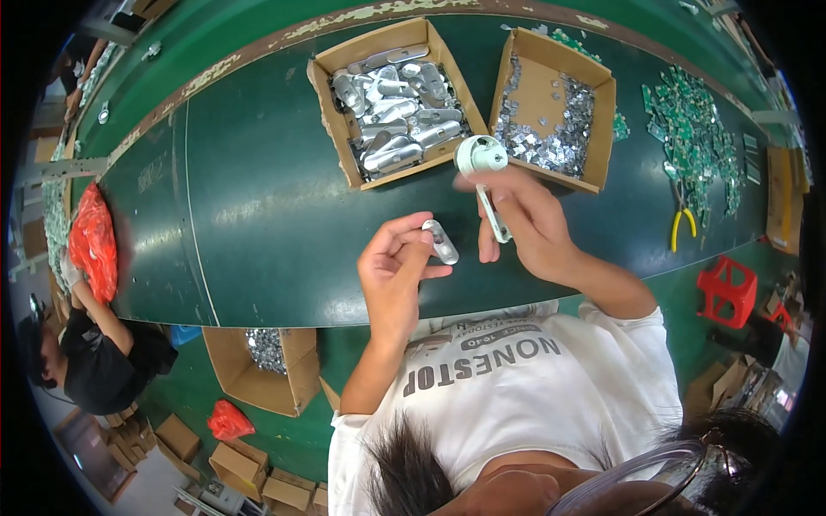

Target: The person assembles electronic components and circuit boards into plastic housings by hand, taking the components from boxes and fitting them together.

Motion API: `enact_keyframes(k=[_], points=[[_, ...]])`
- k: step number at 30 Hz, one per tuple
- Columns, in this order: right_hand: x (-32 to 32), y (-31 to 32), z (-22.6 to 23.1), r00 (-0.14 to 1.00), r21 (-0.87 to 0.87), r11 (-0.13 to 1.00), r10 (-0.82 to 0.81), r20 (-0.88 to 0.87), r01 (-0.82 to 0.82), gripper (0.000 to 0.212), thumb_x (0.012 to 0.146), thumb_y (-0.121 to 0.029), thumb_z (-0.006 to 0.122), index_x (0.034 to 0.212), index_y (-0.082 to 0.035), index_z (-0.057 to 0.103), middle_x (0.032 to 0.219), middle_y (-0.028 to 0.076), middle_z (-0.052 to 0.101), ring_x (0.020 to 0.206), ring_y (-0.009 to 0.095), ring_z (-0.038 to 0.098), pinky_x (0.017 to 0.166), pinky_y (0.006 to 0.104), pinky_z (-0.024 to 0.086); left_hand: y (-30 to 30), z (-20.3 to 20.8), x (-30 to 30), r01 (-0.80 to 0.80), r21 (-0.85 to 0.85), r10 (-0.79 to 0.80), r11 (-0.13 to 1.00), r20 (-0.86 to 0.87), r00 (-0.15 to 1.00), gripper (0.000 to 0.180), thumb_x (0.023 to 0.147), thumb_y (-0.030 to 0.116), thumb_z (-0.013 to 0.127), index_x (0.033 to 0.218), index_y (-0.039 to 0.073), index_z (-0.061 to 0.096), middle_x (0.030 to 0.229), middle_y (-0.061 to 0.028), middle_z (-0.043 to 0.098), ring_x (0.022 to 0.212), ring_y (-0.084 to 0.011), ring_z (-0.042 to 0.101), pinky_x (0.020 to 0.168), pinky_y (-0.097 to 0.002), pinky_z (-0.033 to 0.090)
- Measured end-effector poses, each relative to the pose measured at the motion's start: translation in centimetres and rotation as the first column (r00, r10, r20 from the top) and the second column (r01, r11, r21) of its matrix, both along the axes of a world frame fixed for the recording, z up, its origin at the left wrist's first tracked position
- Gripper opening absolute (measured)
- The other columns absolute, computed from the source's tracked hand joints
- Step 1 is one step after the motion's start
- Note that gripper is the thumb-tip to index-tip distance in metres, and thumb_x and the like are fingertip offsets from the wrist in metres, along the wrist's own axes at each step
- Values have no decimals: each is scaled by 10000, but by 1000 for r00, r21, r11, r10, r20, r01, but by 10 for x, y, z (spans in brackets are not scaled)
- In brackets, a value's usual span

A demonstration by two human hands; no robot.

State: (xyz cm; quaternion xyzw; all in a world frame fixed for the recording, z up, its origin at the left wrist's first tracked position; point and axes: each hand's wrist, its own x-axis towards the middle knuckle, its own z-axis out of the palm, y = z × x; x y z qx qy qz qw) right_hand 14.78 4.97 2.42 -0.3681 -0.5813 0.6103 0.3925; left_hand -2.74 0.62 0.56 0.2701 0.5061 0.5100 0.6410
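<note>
Head view: the shiny silver metal piece (440, 242), slim and oblong with rounded ends and a small dark opening, is on the person's side of the open brown cardboard box (456, 73), which holds a heap of silver oblong metal parts (394, 157). The left hand (394, 267) pinches the piece between thumb and fingers. The right hand (538, 228), partly blurred, grips the narrow arm of a pale greenish-white, round-headed tool (480, 155), whose head is near the box's lower right corner. Yellow-handled pliers (684, 230) lie well right of that box.
</note>
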Motion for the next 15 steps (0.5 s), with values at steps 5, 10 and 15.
enact_keyframes(k=[5, 10, 15], points=[[-1, -1, -4, 994, -90, 996, -23, -103, 14, 290, 870, 61, 312, 932, 48, 595, 908, 99, 458, 646, 131, 621, 544, 223, 496, 0, 2, -1, 9, 5, -9, 1000, -3, 1000, 217, 882, 58, 528, 1077, -29, 563, 857, -64, 611, 718, -100, 595, 574, -246, 558], [-1, -3, -8, 1000, 26, 1000, -1, -30, 1, 169, 860, -3, 460, 935, 58, 598, 898, 106, 488, 693, 155, 617, 560, 226, 494, -1, 4, -2, 16, 4, -16, 1000, -8, 1000, 224, 875, 52, 542, 1083, -29, 561, 846, -62, 614, 726, -98, 597, 582, -240, 553], [-8, -6, -15, 948, 504, 863, -130, 289, -35, 235, 688, 0, 696, 915, -55, 670, 766, 49, 477, 636, 121, 495, 493, 201, 378, -2, 4, -1, 33, 33, -32, 999, -38, 999, 236, 870, 53, 555, 1088, -36, 555, 861, -70, 626, 749, -97, 601, 592, -238, 552]])
